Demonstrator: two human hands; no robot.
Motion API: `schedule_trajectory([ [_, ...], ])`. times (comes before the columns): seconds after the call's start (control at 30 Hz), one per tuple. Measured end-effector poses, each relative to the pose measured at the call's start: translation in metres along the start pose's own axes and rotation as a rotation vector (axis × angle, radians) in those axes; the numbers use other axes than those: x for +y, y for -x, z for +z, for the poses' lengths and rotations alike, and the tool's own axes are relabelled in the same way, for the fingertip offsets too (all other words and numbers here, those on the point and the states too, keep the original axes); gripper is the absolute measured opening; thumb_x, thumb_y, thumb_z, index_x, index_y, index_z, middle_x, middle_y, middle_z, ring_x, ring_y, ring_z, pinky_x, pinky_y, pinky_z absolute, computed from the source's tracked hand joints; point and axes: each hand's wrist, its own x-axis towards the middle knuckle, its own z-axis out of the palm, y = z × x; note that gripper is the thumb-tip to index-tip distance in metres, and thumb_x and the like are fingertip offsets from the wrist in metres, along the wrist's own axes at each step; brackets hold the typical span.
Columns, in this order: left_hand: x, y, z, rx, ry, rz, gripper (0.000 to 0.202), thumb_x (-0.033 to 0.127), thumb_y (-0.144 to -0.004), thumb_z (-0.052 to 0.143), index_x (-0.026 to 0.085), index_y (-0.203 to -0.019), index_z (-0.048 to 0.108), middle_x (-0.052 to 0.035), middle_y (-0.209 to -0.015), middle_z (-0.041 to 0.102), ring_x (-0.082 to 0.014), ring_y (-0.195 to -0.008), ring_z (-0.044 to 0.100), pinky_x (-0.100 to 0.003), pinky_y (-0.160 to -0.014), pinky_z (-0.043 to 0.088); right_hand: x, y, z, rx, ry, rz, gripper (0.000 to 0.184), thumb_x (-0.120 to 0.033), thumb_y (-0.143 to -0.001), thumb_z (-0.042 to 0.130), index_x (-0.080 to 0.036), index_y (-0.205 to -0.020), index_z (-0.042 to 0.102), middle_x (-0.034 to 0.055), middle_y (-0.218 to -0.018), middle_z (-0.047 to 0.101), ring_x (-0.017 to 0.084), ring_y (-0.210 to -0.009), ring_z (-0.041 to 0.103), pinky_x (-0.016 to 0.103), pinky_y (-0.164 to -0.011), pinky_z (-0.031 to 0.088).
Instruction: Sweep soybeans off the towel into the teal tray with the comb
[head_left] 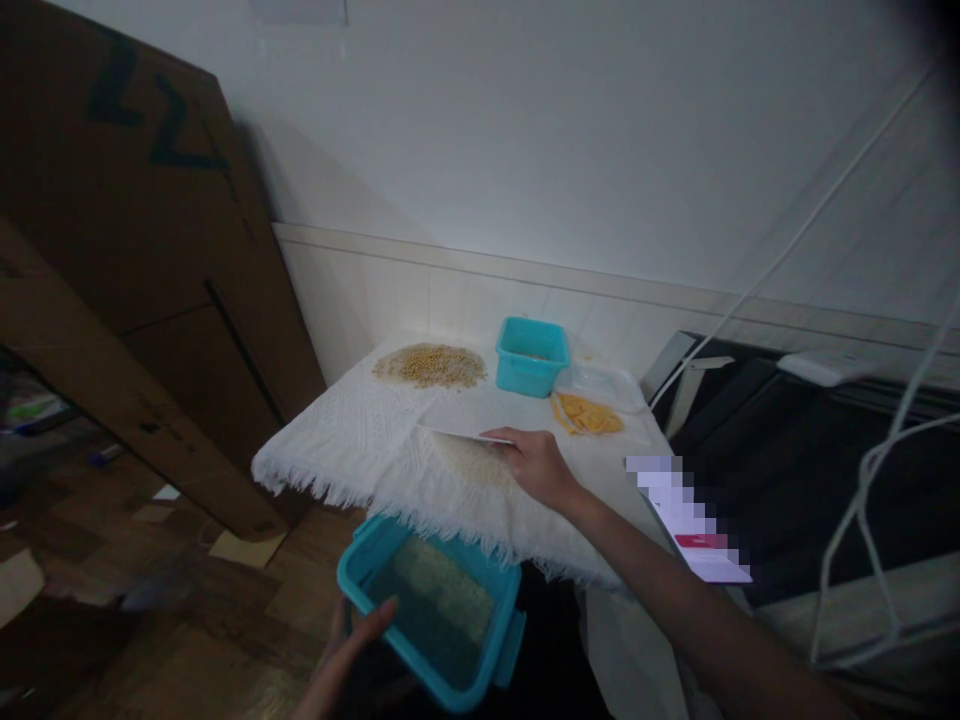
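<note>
My left hand (352, 645) grips the rim of a teal rectangular container (431, 610), holding it tilted just below the front edge of a small table. White rice lies inside the container. My right hand (536, 465) pinches a thin white card (465, 433) that stands against a patch of white rice (469, 462) on the white fringed cloth (352, 440) covering the table. The rice patch sits near the cloth's front edge, above the container.
A pile of tan beans (430, 364) lies at the back left of the cloth. A second teal tub (530, 355), a clear lid (604, 385) and yellow pieces (587, 413) sit at the back right. A large cardboard box (127, 250) leans at left. White cables (862, 470) hang at right.
</note>
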Motion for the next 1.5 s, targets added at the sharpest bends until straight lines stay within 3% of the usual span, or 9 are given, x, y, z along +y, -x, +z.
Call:
schedule_trajectory([
  [0.1, 0.001, 0.001, 0.002, 0.073, -0.047, -0.012, 0.133, 0.037, -0.067, 0.108, 0.047, -0.174, 0.029, -0.0198, -0.147, 0.076, -0.0521, -0.124, 0.079, -0.071, -0.094, 0.067, -0.002, 0.003, -0.003, -0.012, -0.028, -0.022, 0.046, -0.003, -0.093, 0.061, -0.030, -0.116, 0.091, 0.0002, -0.113, 0.090, 0.024, -0.101, 0.088, 0.033, -0.092, 0.070],
  [0.37, -0.006, -0.001, 0.003, 0.049, -0.099, 0.017, 0.130, 0.043, -0.063, 0.108, 0.045, -0.171, 0.036, -0.0195, -0.149, 0.074, -0.0538, -0.131, 0.076, -0.070, -0.100, 0.065, 0.015, -0.011, -0.012, 0.144, -0.016, 0.012, 0.036, -0.011, -0.097, 0.066, -0.030, -0.116, 0.091, 0.0017, -0.116, 0.090, 0.027, -0.109, 0.087, 0.038, -0.099, 0.069],
  [0.67, -0.003, 0.003, 0.007, 0.028, -0.069, 0.013, 0.122, 0.037, -0.066, 0.108, 0.044, -0.167, 0.040, -0.0177, -0.151, 0.074, -0.0492, -0.134, 0.075, -0.068, -0.106, 0.063, -0.007, -0.016, 0.014, 0.010, 0.023, 0.027, 0.040, -0.007, -0.097, 0.066, -0.029, -0.121, 0.089, 0.0019, -0.109, 0.091, 0.024, -0.094, 0.088, 0.032, -0.089, 0.068],
  [0.77, -0.001, 0.000, 0.006, 0.032, -0.062, 0.009, 0.127, 0.036, -0.064, 0.109, 0.046, -0.169, 0.039, -0.0177, -0.152, 0.073, -0.0513, -0.132, 0.076, -0.070, -0.104, 0.064, -0.010, -0.006, -0.001, 0.023, 0.034, 0.011, 0.038, -0.009, -0.098, 0.065, -0.030, -0.120, 0.089, 0.0018, -0.111, 0.091, 0.024, -0.097, 0.088, 0.031, -0.089, 0.068],
  [0.97, -0.001, -0.004, 0.003, 0.040, -0.028, -0.029, 0.138, 0.034, -0.060, 0.110, 0.038, -0.175, 0.035, -0.0193, -0.135, 0.082, -0.0530, -0.127, 0.077, -0.065, -0.100, 0.067, 0.002, 0.038, -0.046, 0.220, 0.178, 0.085, 0.032, -0.016, -0.103, 0.063, -0.029, -0.117, 0.089, 0.0042, -0.114, 0.090, 0.026, -0.100, 0.088, 0.034, -0.091, 0.069],
  [1.13, -0.007, -0.005, 0.004, 0.059, -0.050, -0.032, 0.129, 0.032, -0.066, 0.108, 0.044, -0.174, 0.037, -0.0177, -0.143, 0.078, -0.0513, -0.131, 0.076, -0.068, -0.101, 0.065, -0.008, 0.083, -0.044, 0.216, 0.222, 0.091, 0.035, -0.018, -0.104, 0.058, -0.030, -0.118, 0.088, 0.0023, -0.107, 0.091, 0.023, -0.090, 0.088, 0.031, -0.086, 0.070],
  [1.27, -0.011, -0.007, 0.006, 0.037, -0.049, -0.022, 0.121, 0.032, -0.068, 0.106, 0.044, -0.170, 0.041, -0.0184, -0.158, 0.069, -0.0506, -0.133, 0.075, -0.069, -0.105, 0.064, -0.025, 0.094, -0.041, 0.185, 0.195, 0.100, 0.036, -0.020, -0.104, 0.056, -0.031, -0.117, 0.088, 0.0021, -0.109, 0.091, 0.023, -0.091, 0.088, 0.032, -0.088, 0.070],
  [1.4, -0.016, -0.010, 0.007, 0.026, -0.068, 0.013, 0.120, 0.031, -0.070, 0.105, 0.047, -0.170, 0.040, -0.0166, -0.161, 0.067, -0.0481, -0.133, 0.076, -0.069, -0.107, 0.062, -0.023, 0.099, -0.061, 0.400, 0.148, 0.256, 0.030, -0.034, -0.103, 0.066, -0.028, -0.126, 0.085, 0.0073, -0.118, 0.089, 0.028, -0.094, 0.087, 0.038, -0.086, 0.072],
  [1.5, -0.019, -0.013, 0.006, 0.011, -0.088, 0.014, 0.122, 0.030, -0.072, 0.104, 0.047, -0.172, 0.036, -0.0156, -0.158, 0.069, -0.0468, -0.130, 0.077, -0.067, -0.107, 0.063, -0.008, 0.115, -0.079, 0.648, 0.010, 0.390, 0.051, -0.048, -0.099, 0.078, -0.022, -0.143, 0.076, 0.0148, -0.128, 0.086, 0.032, -0.102, 0.087, 0.041, -0.086, 0.072],
])
